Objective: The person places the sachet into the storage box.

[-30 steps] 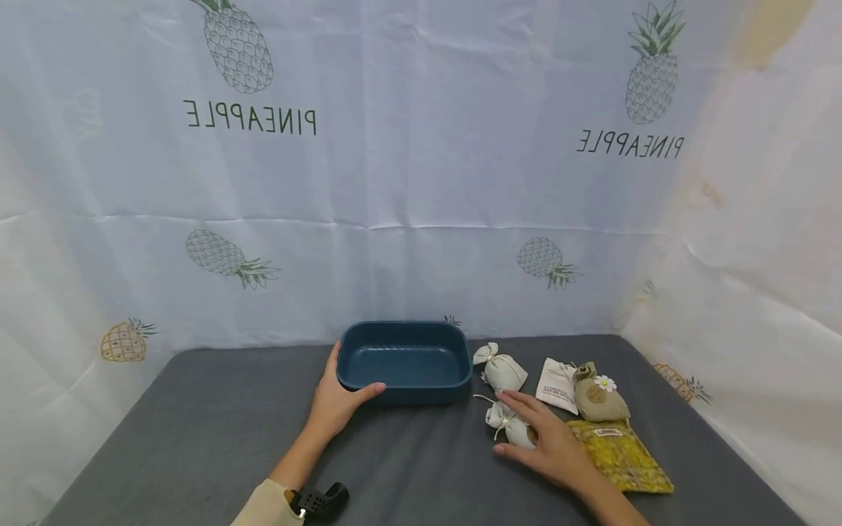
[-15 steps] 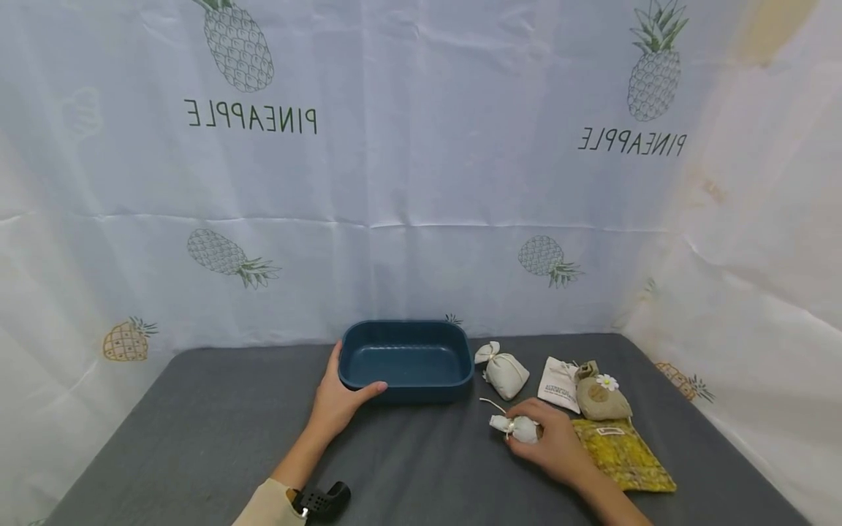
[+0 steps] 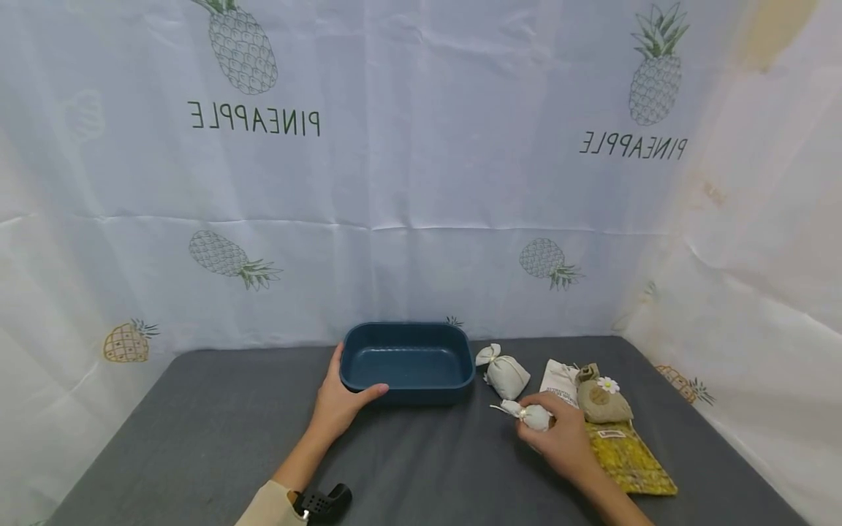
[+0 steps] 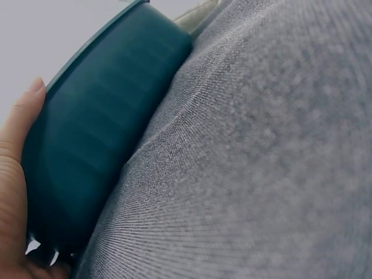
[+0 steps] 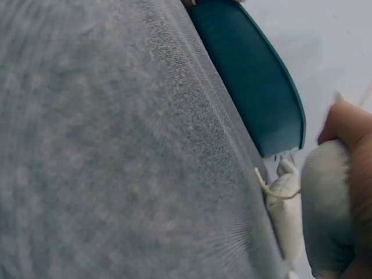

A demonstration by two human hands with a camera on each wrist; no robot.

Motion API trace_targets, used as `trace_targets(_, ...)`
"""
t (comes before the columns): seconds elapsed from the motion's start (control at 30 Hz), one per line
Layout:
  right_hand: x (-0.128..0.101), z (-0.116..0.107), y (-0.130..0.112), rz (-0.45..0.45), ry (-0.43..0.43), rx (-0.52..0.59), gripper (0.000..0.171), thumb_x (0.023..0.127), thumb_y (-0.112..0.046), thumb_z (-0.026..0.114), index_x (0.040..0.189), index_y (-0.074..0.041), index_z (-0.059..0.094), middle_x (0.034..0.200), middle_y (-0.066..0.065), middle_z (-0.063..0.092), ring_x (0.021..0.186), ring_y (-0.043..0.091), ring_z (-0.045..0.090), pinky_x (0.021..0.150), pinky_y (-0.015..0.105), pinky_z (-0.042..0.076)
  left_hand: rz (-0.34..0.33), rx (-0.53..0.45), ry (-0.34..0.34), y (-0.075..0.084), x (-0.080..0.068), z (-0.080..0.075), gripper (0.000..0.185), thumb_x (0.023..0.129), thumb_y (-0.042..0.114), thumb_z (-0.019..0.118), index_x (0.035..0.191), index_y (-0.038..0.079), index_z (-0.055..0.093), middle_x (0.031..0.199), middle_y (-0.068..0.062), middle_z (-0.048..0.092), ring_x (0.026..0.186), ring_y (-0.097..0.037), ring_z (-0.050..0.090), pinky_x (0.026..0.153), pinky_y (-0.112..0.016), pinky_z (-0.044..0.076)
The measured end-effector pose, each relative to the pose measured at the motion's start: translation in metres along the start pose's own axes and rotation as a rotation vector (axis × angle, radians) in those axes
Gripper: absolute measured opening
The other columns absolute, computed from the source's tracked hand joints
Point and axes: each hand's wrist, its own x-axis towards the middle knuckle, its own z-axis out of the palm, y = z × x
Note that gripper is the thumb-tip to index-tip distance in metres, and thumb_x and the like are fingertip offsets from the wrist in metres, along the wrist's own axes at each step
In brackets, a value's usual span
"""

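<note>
In the head view my left hand (image 3: 342,402) holds the left end of a dark blue rectangular bin (image 3: 408,365), thumb along its front wall and fingers at its left side. The left wrist view shows the thumb (image 4: 24,119) against the bin's side. To the right, my right hand (image 3: 562,435) pinches a small white sachet (image 3: 536,418) tied at its neck, its cord hanging toward the bin. Up close in the right wrist view, the sachet (image 5: 328,203) bulges from the grip. A larger white tied sachet (image 3: 506,376) lies beside the bin's right end.
Behind the right hand lie a flat white printed pouch (image 3: 558,380), an olive drawstring sachet (image 3: 601,402) with a daisy, and a yellow patterned pouch (image 3: 631,460). Grey cloth (image 3: 217,431) covers the table; a pineapple-print curtain (image 3: 408,161) hangs behind and at the sides.
My right hand has closed its fingers on the small white sachet and lifted it, shifting slightly right and away from me. The left hand stays on the bin.
</note>
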Motion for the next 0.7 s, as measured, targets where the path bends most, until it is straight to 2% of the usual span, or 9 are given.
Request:
trace_targets(0.2,0.019,-0.006,-0.019,0.091,0.002,0.035,0.033,0.069,0.003,0.083,0.089,-0.021,0.073,0.086,-0.001,0.071,0.050,-0.004,0.034,0.044,0.019,0.033,-0.008,0.023,0.016,-0.001,-0.002,0.001,0.120,0.077,0.051,0.085,0.164,0.020,0.009,0.167,-0.020,0.025,0.147,-0.047,0.036,0.110,-0.067,0.037)
trace_targets(0.3,0.035,-0.009,-0.031,0.121,-0.016,0.047,0.028,0.074,-0.001,0.083,0.093,-0.019,0.074,0.090,0.002,0.072,0.050,-0.003,0.038,0.044,0.021,0.038,-0.006,0.024,0.016,0.000,-0.003,0.001,0.120,0.076,0.051,0.085,0.164,0.020,0.009,0.167,-0.021,0.026,0.147,-0.047,0.037,0.109,-0.067,0.038)
trace_targets(0.43,0.062,-0.008,-0.049,0.117,-0.050,0.081,0.024,0.079,-0.004,0.082,0.099,-0.016,0.074,0.094,0.006,0.072,0.049,0.000,0.044,0.044,0.024,0.043,0.001,0.021,0.019,0.003,-0.005,0.001,0.120,0.076,0.050,0.086,0.164,0.018,0.010,0.166,-0.021,0.026,0.146,-0.047,0.038,0.108,-0.068,0.039)
trace_targets(0.7,0.115,0.008,-0.081,0.105,-0.099,0.196,0.020,0.085,-0.010,0.078,0.105,-0.010,0.073,0.096,0.017,0.070,0.058,0.006,0.057,0.051,0.026,0.051,-0.006,0.022,0.033,0.002,-0.002,0.003,0.120,0.076,0.049,0.086,0.164,0.019,0.011,0.166,-0.020,0.027,0.146,-0.047,0.039,0.108,-0.069,0.038)
